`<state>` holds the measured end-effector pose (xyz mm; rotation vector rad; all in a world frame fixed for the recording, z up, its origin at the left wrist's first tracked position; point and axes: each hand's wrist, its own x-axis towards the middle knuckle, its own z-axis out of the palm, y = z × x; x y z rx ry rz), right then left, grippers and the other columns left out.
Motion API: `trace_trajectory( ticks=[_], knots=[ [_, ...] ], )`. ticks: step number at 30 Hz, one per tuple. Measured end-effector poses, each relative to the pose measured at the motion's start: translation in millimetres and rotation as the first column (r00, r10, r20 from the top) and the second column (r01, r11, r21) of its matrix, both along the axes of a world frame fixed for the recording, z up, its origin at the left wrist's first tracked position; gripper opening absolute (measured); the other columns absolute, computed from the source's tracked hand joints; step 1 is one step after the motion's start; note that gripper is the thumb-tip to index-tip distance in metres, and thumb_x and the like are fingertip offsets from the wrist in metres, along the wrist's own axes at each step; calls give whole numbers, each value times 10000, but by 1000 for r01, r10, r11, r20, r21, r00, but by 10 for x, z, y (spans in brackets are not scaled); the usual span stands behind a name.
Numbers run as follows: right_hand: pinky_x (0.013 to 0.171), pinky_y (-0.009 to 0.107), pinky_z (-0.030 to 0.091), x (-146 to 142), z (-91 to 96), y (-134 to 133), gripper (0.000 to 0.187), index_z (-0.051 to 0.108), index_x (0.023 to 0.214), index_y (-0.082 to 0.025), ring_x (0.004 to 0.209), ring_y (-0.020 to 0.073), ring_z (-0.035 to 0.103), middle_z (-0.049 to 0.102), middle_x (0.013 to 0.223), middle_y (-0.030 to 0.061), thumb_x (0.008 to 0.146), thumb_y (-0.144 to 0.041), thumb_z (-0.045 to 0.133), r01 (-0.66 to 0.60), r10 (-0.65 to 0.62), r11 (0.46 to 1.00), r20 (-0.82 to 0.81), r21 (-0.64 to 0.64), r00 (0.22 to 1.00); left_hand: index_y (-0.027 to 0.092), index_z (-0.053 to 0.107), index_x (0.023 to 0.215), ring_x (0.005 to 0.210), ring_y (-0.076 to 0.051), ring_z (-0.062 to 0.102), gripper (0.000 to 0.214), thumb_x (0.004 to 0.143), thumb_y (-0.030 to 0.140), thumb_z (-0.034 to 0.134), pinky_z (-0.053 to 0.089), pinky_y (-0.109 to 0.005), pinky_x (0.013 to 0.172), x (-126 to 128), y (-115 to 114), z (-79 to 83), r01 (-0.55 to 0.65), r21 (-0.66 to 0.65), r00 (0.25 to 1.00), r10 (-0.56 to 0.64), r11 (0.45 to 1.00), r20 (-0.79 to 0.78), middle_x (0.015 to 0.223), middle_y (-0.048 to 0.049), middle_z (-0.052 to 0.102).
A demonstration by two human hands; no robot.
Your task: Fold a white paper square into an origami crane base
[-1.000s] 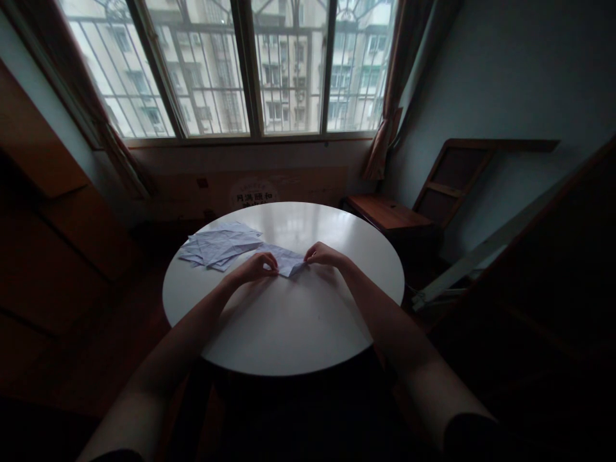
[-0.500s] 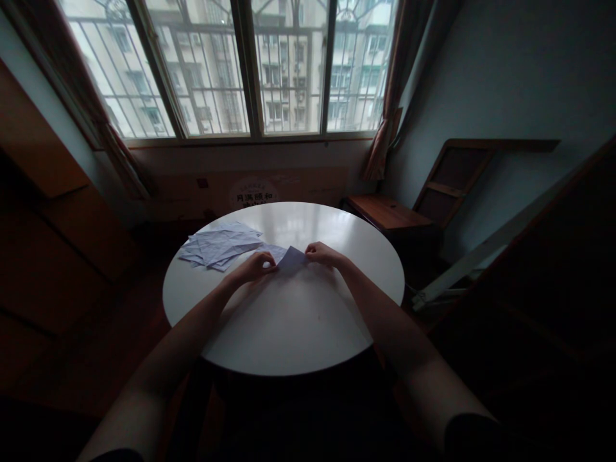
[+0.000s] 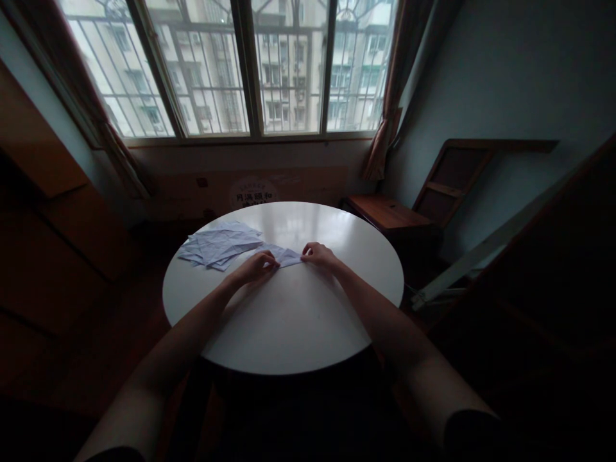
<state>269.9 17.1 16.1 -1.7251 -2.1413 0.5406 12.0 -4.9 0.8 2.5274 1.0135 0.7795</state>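
A small sheet of white paper (image 3: 287, 257) lies folded on the round white table (image 3: 289, 321), between my two hands. My left hand (image 3: 255, 267) has its fingers curled and presses on the paper's left end. On the sheet's right corner, my right hand (image 3: 317, 255) pinches with its fingers closed. A loose pile of similar printed papers (image 3: 219, 246) lies on the table to the left of my hands, touching the sheet's far edge.
A large barred window (image 3: 231, 64) fills the far wall, with curtains (image 3: 392, 90) at its sides. A low wooden stand (image 3: 387, 213) and a leaning wooden frame (image 3: 455, 176) are to the right of the table. Dark wooden furniture (image 3: 52, 218) lines the left.
The near flap of the paper was lifted and folded over away from me; it now lies flat, and the sheet looks smaller. Both hands stayed on its ends.
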Motion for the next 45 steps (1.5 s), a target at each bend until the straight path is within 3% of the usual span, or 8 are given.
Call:
trace_trajectory(
  ticks=[8, 13, 16, 21, 28, 35, 40, 45],
  knots=[
    [683, 213, 445, 28, 44, -3, 254, 712, 966, -194, 750, 132, 623, 703, 887, 20, 715, -227, 698, -12, 6, 998, -110, -55, 994, 173, 728, 960, 810, -172, 633, 206, 807, 252, 614, 510, -292, 778, 4, -9, -10, -13, 3, 1000, 13, 1000, 5, 913, -76, 661],
    [584, 188, 421, 98, 38, 24, 253, 710, 890, -118, 622, 104, 573, 680, 739, 24, 638, -137, 722, -113, 72, 987, -312, -116, 947, 173, 539, 1231, 817, -176, 632, 532, 747, 321, 702, 519, -307, 764, -15, -1, -22, -56, 0, 998, 56, 998, 38, 921, -45, 645],
    [537, 180, 390, 141, 47, 47, 181, 703, 796, -106, 567, 88, 536, 645, 645, 5, 617, -82, 685, -182, 116, 971, -364, -153, 924, 167, 571, 1164, 803, -175, 627, 496, 731, 356, 723, 510, -306, 769, -16, -5, -14, -48, -6, 998, 48, 999, 32, 887, -35, 648],
    [505, 177, 346, 180, 103, 42, 122, 702, 706, -114, 518, 70, 479, 593, 547, -32, 591, -86, 671, -229, 154, 958, -360, -175, 920, 161, 695, 856, 795, -166, 614, 207, 758, 344, 702, 492, -287, 766, 1, -20, 24, 1, -17, 999, -1, 1000, 32, 874, -59, 654],
    [528, 186, 342, 196, 152, 16, 149, 753, 677, -124, 522, 71, 472, 616, 532, -25, 572, -77, 658, -230, 157, 955, -335, -188, 929, 162, 721, 659, 773, -156, 624, 269, 760, 412, 715, 489, -267, 720, 10, -28, 48, -1, -40, 999, 2, 999, 43, 902, -87, 675],
    [526, 192, 342, 215, 168, 13, 146, 769, 716, -132, 521, 73, 471, 623, 543, -21, 586, -132, 702, -228, 157, 954, -325, -193, 933, 153, 730, 686, 735, -153, 634, 242, 770, 379, 707, 478, -257, 705, 24, -85, 130, 34, -58, 999, -33, 998, 23, 836, -83, 700],
    [553, 194, 385, 220, 185, -12, 77, 752, 687, -126, 543, 84, 520, 646, 574, -2, 631, -167, 719, -230, 130, 951, -406, -207, 905, 152, 703, 706, 677, -138, 597, 210, 817, 316, 632, 451, -243, 668, 11, -101, 165, -22, -21, 1000, 22, 1000, -6, 755, -52, 676],
    [578, 193, 415, 170, 89, 17, 96, 744, 734, -105, 562, 93, 553, 662, 609, 13, 715, -155, 664, -181, 103, 970, -398, -163, 911, 158, 654, 710, 666, -134, 567, 135, 764, 282, 643, 453, -242, 670, 10, -71, 128, -91, -17, 996, 91, 996, 10, 691, -9, 641]
  ],
)
